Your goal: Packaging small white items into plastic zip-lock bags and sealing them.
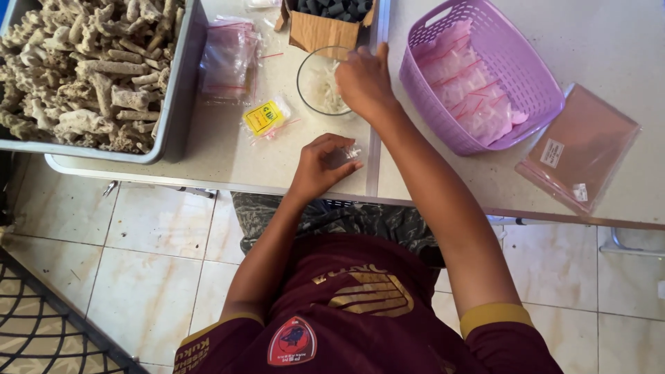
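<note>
Pinching crinkly clear bag (344,155), left hand (320,166)

Tray (176,83) far left on worktop (222,152), bowl (312,83) middle behind small bag (344,154), basket (485,76) right.

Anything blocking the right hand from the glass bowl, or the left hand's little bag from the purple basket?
Nothing visible. The right hand is already over the glass bowl rim. The left hand pinches a small clear bag; between it and the purple basket lies bare table, crossed only by the right forearm.
</note>
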